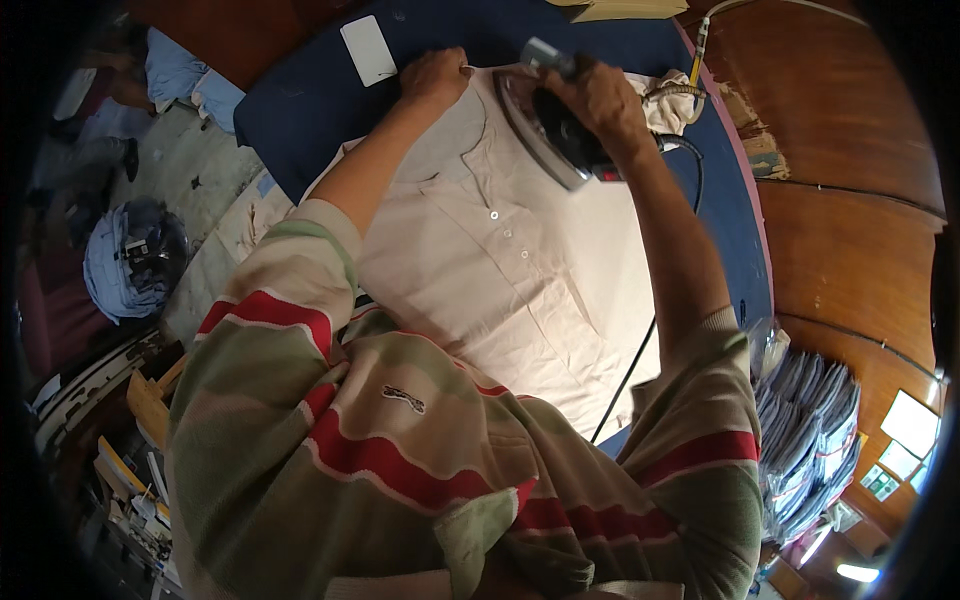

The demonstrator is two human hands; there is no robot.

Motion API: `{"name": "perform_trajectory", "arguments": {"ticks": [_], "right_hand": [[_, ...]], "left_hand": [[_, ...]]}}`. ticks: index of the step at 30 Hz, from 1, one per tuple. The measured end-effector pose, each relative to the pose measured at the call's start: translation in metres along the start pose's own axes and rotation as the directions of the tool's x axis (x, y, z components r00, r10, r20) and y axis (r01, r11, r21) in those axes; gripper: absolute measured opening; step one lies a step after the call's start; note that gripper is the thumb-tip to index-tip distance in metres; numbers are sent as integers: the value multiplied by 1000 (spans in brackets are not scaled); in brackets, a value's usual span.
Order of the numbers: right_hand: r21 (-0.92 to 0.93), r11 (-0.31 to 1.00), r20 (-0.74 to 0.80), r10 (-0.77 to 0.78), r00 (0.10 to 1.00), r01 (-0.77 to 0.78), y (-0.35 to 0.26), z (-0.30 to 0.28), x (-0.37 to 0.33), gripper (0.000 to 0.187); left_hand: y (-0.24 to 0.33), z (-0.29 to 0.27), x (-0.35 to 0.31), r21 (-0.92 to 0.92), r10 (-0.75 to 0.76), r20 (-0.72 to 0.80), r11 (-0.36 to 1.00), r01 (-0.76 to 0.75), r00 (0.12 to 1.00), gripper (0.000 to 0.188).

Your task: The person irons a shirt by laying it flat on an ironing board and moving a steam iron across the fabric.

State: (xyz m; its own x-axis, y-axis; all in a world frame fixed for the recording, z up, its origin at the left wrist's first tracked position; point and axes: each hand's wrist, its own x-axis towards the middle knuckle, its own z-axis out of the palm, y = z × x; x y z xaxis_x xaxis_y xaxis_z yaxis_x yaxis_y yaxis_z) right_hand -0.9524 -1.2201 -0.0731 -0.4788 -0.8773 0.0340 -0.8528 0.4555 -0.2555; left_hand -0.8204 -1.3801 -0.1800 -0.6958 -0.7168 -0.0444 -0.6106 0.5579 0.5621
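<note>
A pale pink buttoned shirt lies spread over the dark blue ironing surface, its placket running down the middle with several small white buttons. At its far left edge, my left hand pinches the fabric between closed fingers. My right hand is wrapped round the handle of a clothes iron, which is over the shirt's far right part. The iron looks tilted; whether its soleplate touches the cloth I cannot tell. A dark cord trails from the iron's rear.
A white card lies at the far left of the ironing surface. A crumpled pale cloth sits beyond my right hand, near a hose. Stacked folded garments stand at right; a bagged blue bundle rests on the floor at left.
</note>
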Motion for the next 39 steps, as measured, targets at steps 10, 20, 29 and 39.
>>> {"name": "perform_trajectory", "arguments": {"ticks": [10, 20, 29, 39], "right_hand": [[-47, 999, 133, 2, 991, 4, -27, -14, -72, 49], [4, 994, 72, 110, 991, -111, -32, -18, -70, 55], [-95, 993, 61, -62, 996, 68, -38, 2, -7, 51], [-66, 982, 136, -168, 976, 178, -67, 7, 19, 55]], "left_hand": [[-3, 5, 9, 26, 0, 0, 1000, 0, 1000, 24], [-5, 4, 22, 52, 45, 64, 997, -48, 997, 27], [-52, -48, -59, 100, 218, -401, 976, -194, 890, 29], [-90, -57, -140, 51, -167, -276, 981, 187, 946, 16]]}}
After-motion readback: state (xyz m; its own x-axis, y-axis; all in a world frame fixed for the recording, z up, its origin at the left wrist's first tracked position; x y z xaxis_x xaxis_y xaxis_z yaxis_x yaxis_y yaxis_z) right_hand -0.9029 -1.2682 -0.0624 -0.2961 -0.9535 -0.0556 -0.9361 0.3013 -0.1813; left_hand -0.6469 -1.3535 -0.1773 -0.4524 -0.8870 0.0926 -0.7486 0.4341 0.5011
